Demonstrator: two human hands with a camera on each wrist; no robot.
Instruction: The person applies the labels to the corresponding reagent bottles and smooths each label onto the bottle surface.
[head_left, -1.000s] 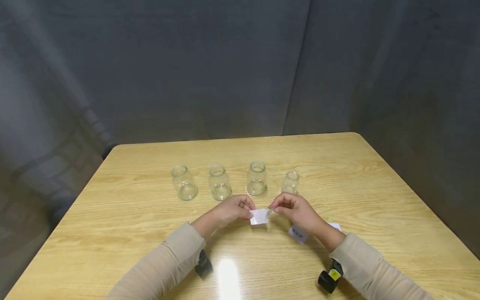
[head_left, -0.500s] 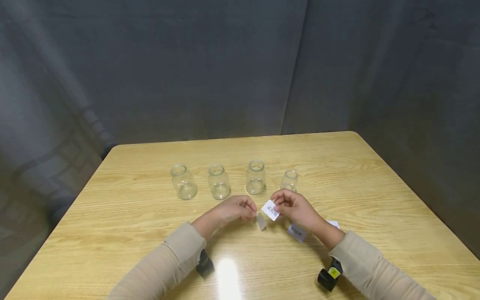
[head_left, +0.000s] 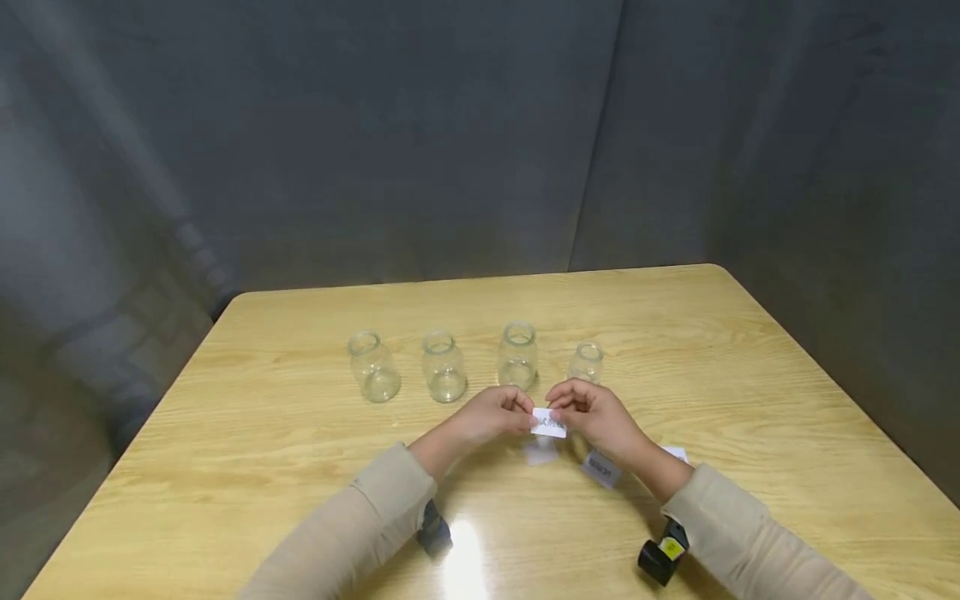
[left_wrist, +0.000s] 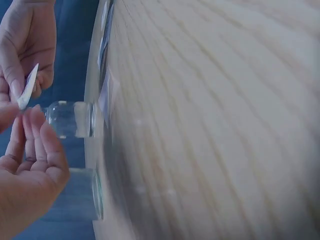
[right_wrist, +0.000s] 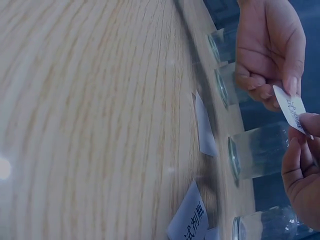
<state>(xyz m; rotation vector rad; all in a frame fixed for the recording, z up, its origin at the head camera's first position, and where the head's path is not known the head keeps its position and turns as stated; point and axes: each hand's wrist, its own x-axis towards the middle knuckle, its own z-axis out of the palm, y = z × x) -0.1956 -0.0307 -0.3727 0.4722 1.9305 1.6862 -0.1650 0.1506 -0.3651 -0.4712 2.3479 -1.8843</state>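
A small white label (head_left: 549, 422) with dark handwritten characters is held above the table between both hands. My left hand (head_left: 491, 417) pinches its left edge between thumb and fingers. At the opposite edge my right hand (head_left: 596, 421) grips it in the same way. The right wrist view shows the label (right_wrist: 290, 109) tilted, its writing partly covered by the right thumb. Below the hands a blank pale slip (head_left: 540, 452) lies on the wood. Another written label (head_left: 602, 468) lies under the right wrist, with one more white slip (head_left: 675, 453) partly hidden behind the forearm.
Several clear glass jars stand in a row behind the hands: a far-left jar (head_left: 374, 367), a second jar (head_left: 444, 367), a third jar (head_left: 517, 354) and a smaller jar (head_left: 587, 362) partly covered by the right hand. The wooden table (head_left: 285, 433) meets dark curtains at the back.
The thin slip formerly in the left hand now lies on the table. The left hand has moved right and taken the left edge of the label that the right hand holds.
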